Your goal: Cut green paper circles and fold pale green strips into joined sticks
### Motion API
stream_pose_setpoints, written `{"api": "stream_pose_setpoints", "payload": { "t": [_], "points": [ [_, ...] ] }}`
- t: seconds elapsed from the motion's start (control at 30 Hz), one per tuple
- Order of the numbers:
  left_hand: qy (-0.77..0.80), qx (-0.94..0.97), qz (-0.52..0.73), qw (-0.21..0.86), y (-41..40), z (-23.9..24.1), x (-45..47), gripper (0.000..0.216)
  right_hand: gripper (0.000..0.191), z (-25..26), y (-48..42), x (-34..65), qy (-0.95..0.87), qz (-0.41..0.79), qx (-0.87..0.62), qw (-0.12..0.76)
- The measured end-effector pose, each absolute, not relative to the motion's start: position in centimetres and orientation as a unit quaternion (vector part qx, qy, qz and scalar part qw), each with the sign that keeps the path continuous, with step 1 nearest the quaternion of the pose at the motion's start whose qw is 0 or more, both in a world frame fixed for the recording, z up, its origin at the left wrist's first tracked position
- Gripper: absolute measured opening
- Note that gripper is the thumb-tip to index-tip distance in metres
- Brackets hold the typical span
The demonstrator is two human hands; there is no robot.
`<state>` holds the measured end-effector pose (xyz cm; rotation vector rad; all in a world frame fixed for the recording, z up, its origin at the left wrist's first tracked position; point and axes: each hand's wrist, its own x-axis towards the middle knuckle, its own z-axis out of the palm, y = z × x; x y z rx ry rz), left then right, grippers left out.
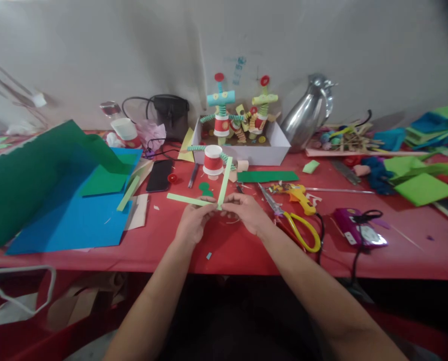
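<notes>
Two pale green paper strips [225, 181] meet at a corner between my hands, one pointing away from me and the other out to the left. My left hand [194, 219] pinches them at the joint, fingers closed. From the other side my right hand [244, 213] is also closed on the strips at that corner. Just beyond them stands a red and white paper cup [213, 161] with coiled green paper arms. Small dark green paper pieces [205, 189] lie behind my left hand.
Yellow-handled scissors [302, 230], a yellow glue gun [297, 194] and a purple box with a cord [354, 228] lie right. A dark green strip [268, 176] and white box [261, 155] are behind. Blue sheet [73, 215] and phone [160, 175] lie left; a metal jug [307, 113] stands back right.
</notes>
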<state>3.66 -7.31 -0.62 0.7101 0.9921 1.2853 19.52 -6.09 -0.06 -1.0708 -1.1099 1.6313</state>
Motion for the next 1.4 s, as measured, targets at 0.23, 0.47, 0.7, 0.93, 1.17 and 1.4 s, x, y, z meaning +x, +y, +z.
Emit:
{"api": "stream_pose_setpoints", "payload": {
  "t": [0.23, 0.47, 0.7, 0.93, 1.17, 1.4],
  "points": [
    [0.442, 0.313, 0.567, 0.621, -7.39, -0.67, 3.81, 0.026, 0.021, 0.27, -6.52, 19.29, -0.444, 0.656, -0.437, 0.425],
    [0.443, 0.307, 0.572, 0.618, -7.46, -0.65, 3.92, 0.028, 0.019, -0.07, -6.58, 19.06, -0.445, 0.649, -0.440, 0.432],
    [0.445, 0.291, 0.587, 0.610, -7.53, -0.61, 4.27, 0.028, 0.020, -0.11, -6.68, 18.77, -0.440, 0.640, -0.440, 0.450],
    [0.450, 0.277, 0.589, 0.611, -7.36, -0.77, 4.30, 0.029, 0.018, -0.45, -6.75, 18.52, -0.439, 0.633, -0.439, 0.463],
    [0.453, 0.267, 0.590, 0.612, -7.24, -0.87, 4.14, 0.030, 0.010, -0.08, -6.84, 18.51, -0.458, 0.609, -0.444, 0.472],
    [0.443, 0.283, 0.592, 0.611, -7.63, -0.75, 4.22, 0.030, 0.016, -0.09, -6.74, 18.57, -0.444, 0.632, -0.437, 0.461]
  ]
}}
